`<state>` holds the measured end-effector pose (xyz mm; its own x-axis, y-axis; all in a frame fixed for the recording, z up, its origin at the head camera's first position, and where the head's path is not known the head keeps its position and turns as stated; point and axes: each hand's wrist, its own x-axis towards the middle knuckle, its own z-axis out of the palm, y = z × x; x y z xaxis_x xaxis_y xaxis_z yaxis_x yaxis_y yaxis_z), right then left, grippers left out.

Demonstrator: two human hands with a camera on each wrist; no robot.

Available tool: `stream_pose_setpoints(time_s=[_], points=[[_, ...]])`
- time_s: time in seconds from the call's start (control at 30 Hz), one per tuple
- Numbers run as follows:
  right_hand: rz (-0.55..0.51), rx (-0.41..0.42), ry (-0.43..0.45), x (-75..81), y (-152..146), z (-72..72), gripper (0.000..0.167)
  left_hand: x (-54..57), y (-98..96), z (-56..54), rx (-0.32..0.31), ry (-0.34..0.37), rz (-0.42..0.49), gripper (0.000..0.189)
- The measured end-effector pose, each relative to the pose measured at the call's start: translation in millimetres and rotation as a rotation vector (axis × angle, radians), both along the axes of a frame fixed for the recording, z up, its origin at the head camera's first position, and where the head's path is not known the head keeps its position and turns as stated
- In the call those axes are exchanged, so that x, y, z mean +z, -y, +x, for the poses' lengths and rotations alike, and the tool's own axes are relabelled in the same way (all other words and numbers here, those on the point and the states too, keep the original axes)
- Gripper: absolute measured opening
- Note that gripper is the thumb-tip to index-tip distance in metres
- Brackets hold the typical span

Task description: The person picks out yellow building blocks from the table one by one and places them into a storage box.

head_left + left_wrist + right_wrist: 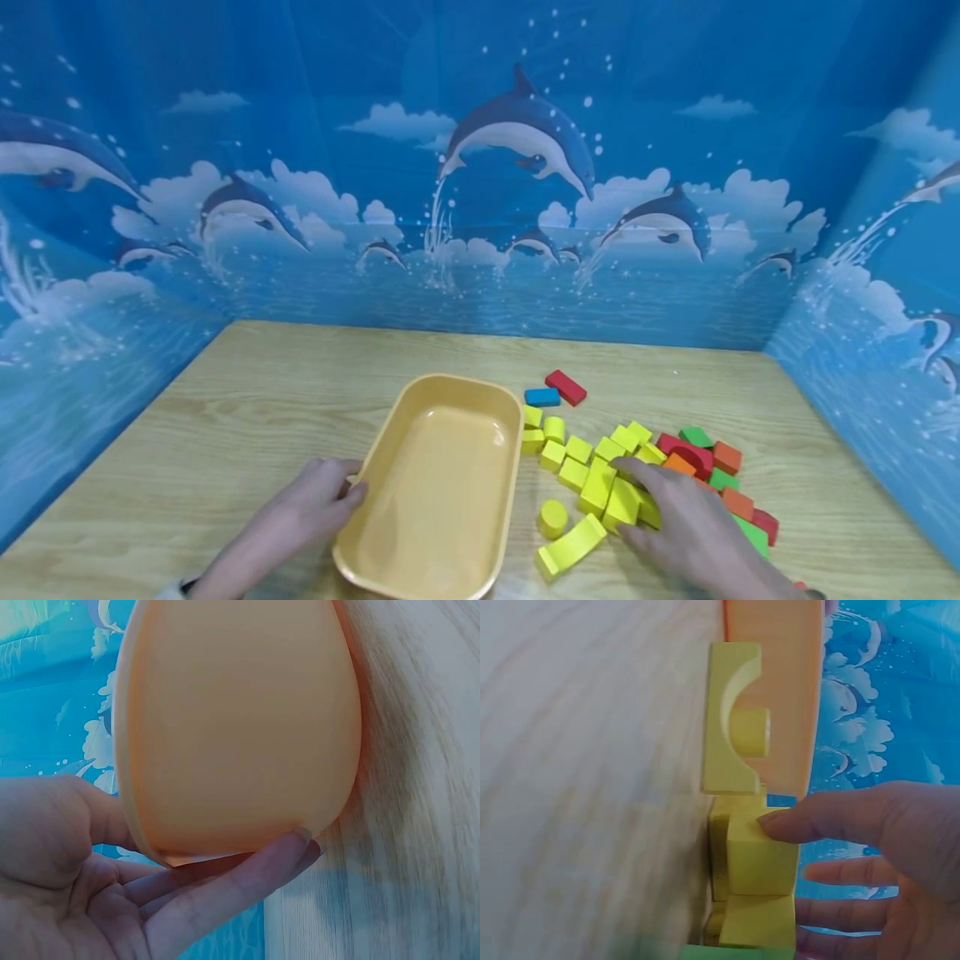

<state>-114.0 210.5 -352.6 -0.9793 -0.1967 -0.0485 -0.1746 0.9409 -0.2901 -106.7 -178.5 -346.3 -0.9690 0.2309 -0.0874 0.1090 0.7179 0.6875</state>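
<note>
My left hand (318, 500) grips the left rim of a yellow-orange plastic tray (491, 512), thumb at the rim and fingers curled along its outer side (247, 735). Nothing lies inside the tray. To its right, my right hand (690, 517) reaches over a group of yellow blocks (573, 475). The thumb touches the near face of a yellow block (761, 859), while the other fingers stretch out over and behind the blocks; their tips are partly hidden. A yellow arch block (570, 546) and a yellow cylinder (553, 518) lie between that hand and the tray.
Red, orange and green blocks (738, 504) lie to the right of the yellow group, partly behind my right hand. A blue block (542, 397) and a red block (566, 387) lie behind it. Blue dolphin-print curtains (480, 275) border the wooden table (247, 400).
</note>
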Motion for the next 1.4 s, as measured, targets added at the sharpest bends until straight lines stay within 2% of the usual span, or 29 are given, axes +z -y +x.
stream_pose_setpoints(time_s=[0.07, 0.2, 0.27, 0.47, 0.7, 0.87, 1.07, 1.2, 1.3, 1.4], points=[[-0.042, 0.015, -0.051, 4.0, 0.8, 0.7, 0.065, -0.4, 1.9, -0.6, -0.025, -0.01, 0.01, 0.027], [-0.072, 0.057, -0.167, 11.0, 7.4, 0.3, 0.06, 0.2, 3.2, -1.1, -0.034, -0.004, 0.008, 0.025], [-0.079, 0.071, -0.198, 14.9, 13.1, -1.0, 0.059, 0.6, 3.0, -1.1, -0.03, -0.006, 0.001, 0.025], [-0.123, 0.116, -0.191, 26.3, 36.4, -4.9, 0.063, 1.5, 1.0, -1.0, -0.008, 0.013, -0.012, 0.027], [-0.198, 0.268, -0.269, 33.5, 64.8, -8.0, 0.061, 1.6, 1.4, -0.7, -0.017, 0.016, -0.014, 0.025], [-0.241, 0.324, -0.279, 36.2, 80.1, -8.1, 0.06, 2.1, 1.5, -0.9, -0.013, 0.024, -0.012, 0.021], [-0.267, 0.418, -0.289, 35.7, 96.2, -3.3, 0.056, 3.0, 0.1, -1.6, 0.0, 0.023, -0.017, 0.015], [-0.299, 0.505, -0.345, 32.5, 110.7, -0.6, 0.053, 3.2, 0.5, -1.0, -0.006, 0.01, -0.023, 0.014], [-0.29, 0.578, -0.386, 27.4, 124.4, 0.7, 0.052, 2.9, -0.7, -0.9, 0.014, 0.011, -0.04, 0.014], [-0.251, 0.621, -0.333, 21.1, 140.3, 3.6, 0.052, 3.0, -3.1, -1.2, 0.051, 0.032, -0.058, 0.015]])
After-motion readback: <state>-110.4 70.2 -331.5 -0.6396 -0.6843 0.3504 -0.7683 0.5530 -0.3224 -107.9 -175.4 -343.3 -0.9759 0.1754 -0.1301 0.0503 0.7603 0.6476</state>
